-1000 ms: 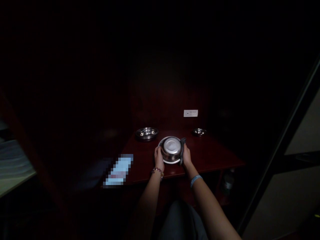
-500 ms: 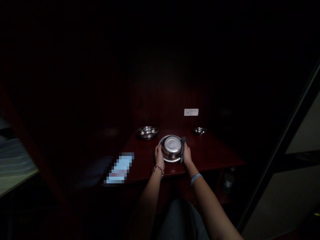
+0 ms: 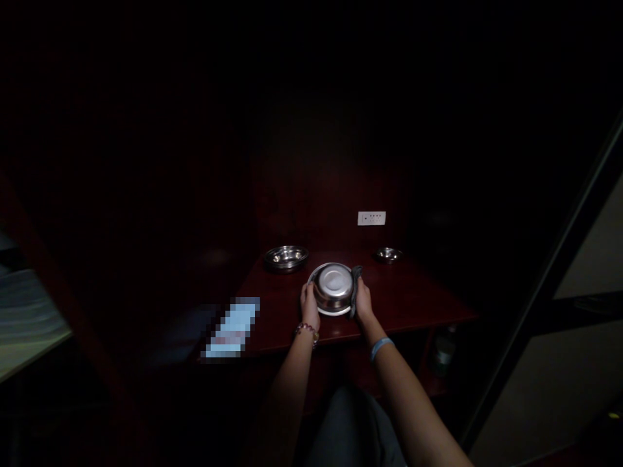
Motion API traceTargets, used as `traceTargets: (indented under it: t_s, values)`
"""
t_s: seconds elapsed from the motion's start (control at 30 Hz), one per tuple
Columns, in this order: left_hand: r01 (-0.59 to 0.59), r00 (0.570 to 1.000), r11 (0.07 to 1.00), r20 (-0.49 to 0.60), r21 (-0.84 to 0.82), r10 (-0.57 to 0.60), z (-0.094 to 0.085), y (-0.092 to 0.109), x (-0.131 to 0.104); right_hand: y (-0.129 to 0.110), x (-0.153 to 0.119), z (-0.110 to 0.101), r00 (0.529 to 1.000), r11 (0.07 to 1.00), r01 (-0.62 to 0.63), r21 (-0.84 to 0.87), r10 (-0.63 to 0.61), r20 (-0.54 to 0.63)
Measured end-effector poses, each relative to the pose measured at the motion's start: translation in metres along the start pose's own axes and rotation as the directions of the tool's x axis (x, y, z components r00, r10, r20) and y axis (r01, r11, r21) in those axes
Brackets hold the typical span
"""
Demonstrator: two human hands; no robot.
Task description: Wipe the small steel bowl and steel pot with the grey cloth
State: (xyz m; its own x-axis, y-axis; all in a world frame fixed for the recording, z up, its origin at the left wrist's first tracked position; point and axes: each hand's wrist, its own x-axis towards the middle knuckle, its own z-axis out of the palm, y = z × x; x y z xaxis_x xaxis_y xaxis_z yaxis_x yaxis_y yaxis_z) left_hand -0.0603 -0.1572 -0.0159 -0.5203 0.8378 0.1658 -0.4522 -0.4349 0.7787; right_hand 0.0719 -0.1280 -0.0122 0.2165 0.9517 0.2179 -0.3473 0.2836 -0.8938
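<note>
A shiny metal bowl (image 3: 335,283) is held bottom up over the front of the dark red desk, its flat base facing me. My left hand (image 3: 310,307) grips the left side of its rim, thumb on the outer wall. On the opposite side, my right hand (image 3: 363,300) is closed on a dark grey cloth (image 3: 355,292) that is pressed against the bowl's rim. Most fingers of both hands are hidden behind the bowl and cloth.
Stacked metal bowls (image 3: 286,257) stand at the desk's back left, and a smaller metal bowl (image 3: 388,255) at the back right. A white socket (image 3: 372,218) is on the wall. A blurred-out bright patch (image 3: 232,327) lies at left. Below right is a bottle (image 3: 442,353).
Almost nothing differs. The view has shifted very slightly, while both hands keep their places on the bowl and cloth.
</note>
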Motion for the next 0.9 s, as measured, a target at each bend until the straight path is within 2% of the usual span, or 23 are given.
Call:
traceTargets:
  t_s: [0.9]
  values:
    - [0.013, 0.999, 0.999, -0.037, 0.033, -0.011, 0.0000, -0.0021, 0.0021, -0.0011, -0.0014, -0.0005, 1.000, 1.000, 0.010, -0.005, -0.010, -0.018]
